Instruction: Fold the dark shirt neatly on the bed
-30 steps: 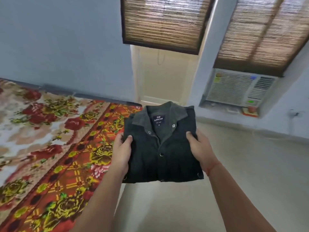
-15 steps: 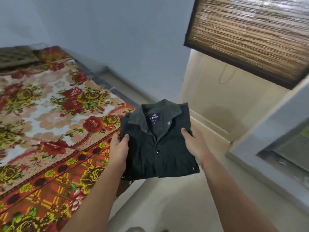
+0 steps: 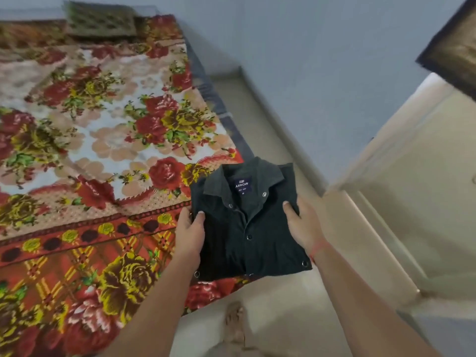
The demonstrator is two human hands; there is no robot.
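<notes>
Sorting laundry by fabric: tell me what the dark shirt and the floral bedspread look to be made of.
The dark shirt looks like matte woven cloth, perhaps cotton; its snaps glint like metal. The floral bedspread seems soft plush or fleece, its printed roses fuzzy-looking; the fibre cannot be told.

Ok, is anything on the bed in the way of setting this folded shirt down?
Nothing visible. The left hand and right hand hold the dark shirt at the bed's corner; the floral bedspread carries only a pillow at its far end.
</notes>
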